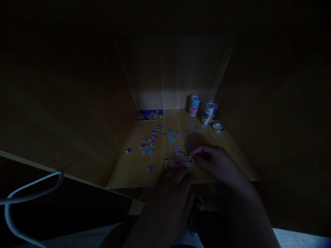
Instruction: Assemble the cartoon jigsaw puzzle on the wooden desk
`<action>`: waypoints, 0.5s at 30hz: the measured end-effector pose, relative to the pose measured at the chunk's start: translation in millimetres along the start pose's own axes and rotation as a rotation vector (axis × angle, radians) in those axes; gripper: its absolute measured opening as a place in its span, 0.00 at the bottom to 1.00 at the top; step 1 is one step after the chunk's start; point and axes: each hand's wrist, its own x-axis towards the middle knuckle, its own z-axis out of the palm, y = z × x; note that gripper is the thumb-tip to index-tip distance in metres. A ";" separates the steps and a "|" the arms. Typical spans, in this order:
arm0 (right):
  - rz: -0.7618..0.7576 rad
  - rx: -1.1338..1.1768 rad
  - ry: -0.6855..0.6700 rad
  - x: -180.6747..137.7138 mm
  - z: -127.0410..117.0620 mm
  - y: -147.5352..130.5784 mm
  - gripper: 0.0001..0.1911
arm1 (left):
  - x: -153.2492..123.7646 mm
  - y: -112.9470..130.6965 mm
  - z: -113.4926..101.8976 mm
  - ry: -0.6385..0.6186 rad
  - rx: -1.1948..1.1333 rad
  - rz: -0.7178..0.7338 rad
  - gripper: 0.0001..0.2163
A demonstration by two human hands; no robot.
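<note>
Near the front edge of a wooden shelf lies a partly joined jigsaw puzzle (179, 163) with yellow and pink cartoon figures. My left hand (172, 182) rests flat over its lower part, fingers stretched out, and hides some of it. Just at the puzzle's upper right, my right hand (210, 159) pinches a small puzzle piece (190, 157) between thumb and fingers. Several loose pieces (170, 132) lie above the puzzle, some blue ones (192, 134) to the right, and a colourful cluster (148, 143) to the left. One piece (150, 168) lies alone left of my left hand.
Two cartoon-printed cans (194, 105) (209, 113) stand at the back right, with a round lid (218, 127) in front. A blue picture card (150, 115) lies at the back left. Dark wooden walls enclose the shelf (124, 175). A white cable (33, 196) loops at the lower left.
</note>
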 end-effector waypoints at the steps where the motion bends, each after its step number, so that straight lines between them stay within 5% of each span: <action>1: -0.005 0.017 -0.013 0.0 -0.1 1.0 0.07 | -0.2 -0.1 -0.1 -0.001 0.001 -0.002 0.20; 15: -0.041 -0.079 -0.025 0.8 3.1 0.8 0.06 | 0.1 -0.6 -0.3 -0.008 -0.007 0.001 0.21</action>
